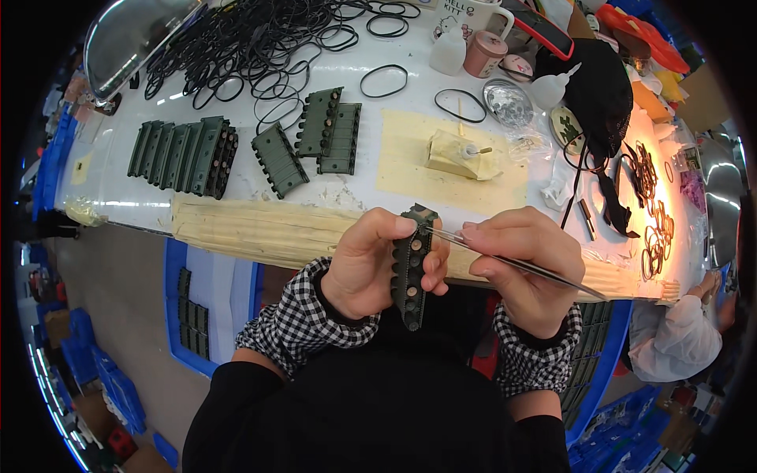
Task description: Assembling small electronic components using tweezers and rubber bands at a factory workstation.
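Observation:
My left hand (355, 268) is closed around a dark green toy tank lower hull (408, 272), held upright just past the table's near edge. Small wheels and a toothed black band run along its side. My right hand (544, 268) pinches a pair of metal tweezers (524, 266). Their tip reaches the upper end of the hull beside my left thumb; what it touches there is too small to make out. Further back on the table lie more green hulls: a tight row (177, 155) at the left, and a few loose ones (280, 160) to its right.
A heap of thin black rubber loops (252, 51) covers the back left. A taped block (464, 155) stands on a yellow sheet (398, 169). Cups (483, 54), a black bag (595, 94) and a bright lamp glow fill the right. Blue bins (175, 303) flank my seat; another person (678, 343) sits right.

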### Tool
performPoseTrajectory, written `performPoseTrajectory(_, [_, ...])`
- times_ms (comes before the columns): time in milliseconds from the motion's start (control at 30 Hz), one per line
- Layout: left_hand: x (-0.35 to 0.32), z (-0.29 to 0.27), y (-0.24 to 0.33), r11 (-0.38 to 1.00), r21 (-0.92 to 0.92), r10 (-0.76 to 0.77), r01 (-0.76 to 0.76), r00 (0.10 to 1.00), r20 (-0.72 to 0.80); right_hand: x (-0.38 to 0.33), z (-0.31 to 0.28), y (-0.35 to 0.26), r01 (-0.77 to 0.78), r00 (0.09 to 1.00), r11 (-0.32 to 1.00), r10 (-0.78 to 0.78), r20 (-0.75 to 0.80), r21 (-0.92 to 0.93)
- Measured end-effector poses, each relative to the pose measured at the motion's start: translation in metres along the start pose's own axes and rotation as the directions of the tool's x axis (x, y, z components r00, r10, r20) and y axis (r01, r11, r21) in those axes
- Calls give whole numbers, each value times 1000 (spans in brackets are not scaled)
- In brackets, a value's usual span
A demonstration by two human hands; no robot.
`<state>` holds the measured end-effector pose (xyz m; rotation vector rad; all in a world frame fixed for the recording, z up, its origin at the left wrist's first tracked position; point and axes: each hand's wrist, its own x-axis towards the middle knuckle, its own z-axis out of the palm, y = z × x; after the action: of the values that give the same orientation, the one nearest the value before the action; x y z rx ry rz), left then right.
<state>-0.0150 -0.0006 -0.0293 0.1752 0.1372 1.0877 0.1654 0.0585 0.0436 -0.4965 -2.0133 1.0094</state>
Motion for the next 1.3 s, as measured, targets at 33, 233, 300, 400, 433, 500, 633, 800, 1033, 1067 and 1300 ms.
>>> performPoseTrajectory(33, [-1,0,0,1000,14,-6,6,1000,2,1,0,1,16,1000,1000,-16,14,3])
performPoseTrajectory(233, [-2,1,1,997,72,-37,41,998,-48,9,-7,2,61,995,996,-56,78,-63])
performPoseTrajectory(300, [-5,1,2,991,112,-64,77,991,-116,14,-12,-2,41,987,995,-25,156,-96])
performPoseTrajectory(400, [-5,0,4,975,159,-128,157,976,-178,26,-23,-4,47,952,992,-8,307,-118])
performPoseTrajectory(433, [-6,0,3,972,160,-138,171,971,-196,28,-26,-4,47,937,993,-7,349,-106])
performPoseTrajectory(500, [-7,-1,1,969,160,-149,189,962,-229,35,-29,-3,88,900,986,-18,435,-139])
performPoseTrajectory(633, [-5,1,-1,971,142,-147,192,950,-277,36,-30,-1,119,874,980,-27,486,-159])
performPoseTrajectory(800, [-5,-1,-4,976,109,-148,189,942,-303,30,-26,2,131,891,975,-37,453,-179])
performPoseTrajectory(1033, [-5,-2,-1,976,167,-85,137,955,-285,28,-25,0,101,901,974,-3,434,-203])
performPoseTrajectory(1067, [-6,-2,-2,976,173,-79,131,957,-279,26,-23,1,101,909,978,-16,417,-183])
performPoseTrajectory(1300, [-5,4,0,972,193,-78,132,962,-262,29,-26,-1,136,906,969,-37,422,-207])
